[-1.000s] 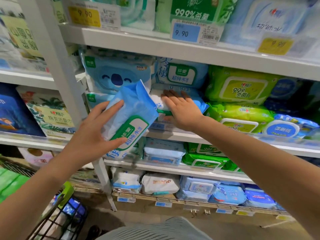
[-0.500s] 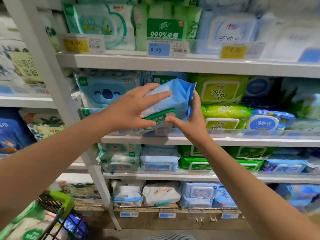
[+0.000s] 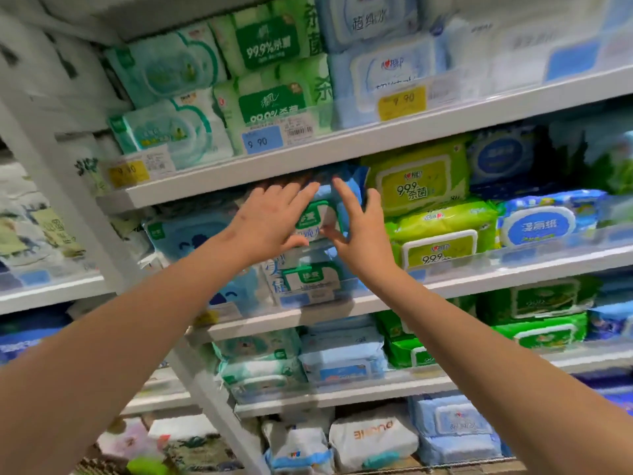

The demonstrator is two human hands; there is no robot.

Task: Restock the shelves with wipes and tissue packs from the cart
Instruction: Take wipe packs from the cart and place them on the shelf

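Green plastic, blurred at the bottom left edge, was probably the cart handle point(image 3: 148, 467); whatever the cart held was cut off from view. Above it two bare forearms reached up to the middle shelf point(image 3: 479, 281).

The left hand point(image 3: 270, 219) lay flat on the front of the blue wipes pack point(image 3: 323, 214), fingers straight and spread. The right hand point(image 3: 363, 234) stood against the pack's right side, fingers straight and pointing up, thumb touching the front near its lower edge. Neither hand curled round anything.

The pack sat on top of a matching pack point(image 3: 308, 281), its upper end close under the upper shelf point(image 3: 342, 150). A pale blue pack point(image 3: 185, 238) lay to its left, and lime green packs point(image 3: 421, 190) were just beside it on the right.

It looked like a soft film pouch: light to moderate in weight, yielding under pressure and likely slick. Flat palms on its front and side would suit pushing it home. For lifting, the two short ends or the stiffer label flap seemed the best holds. Stacked on another soft pouch, it could slide forward.

Both hands covered much of the pack, so how deep it sat, and whether it touched the shelf above, could not be told. Motion blur smeared most labels and price tags.
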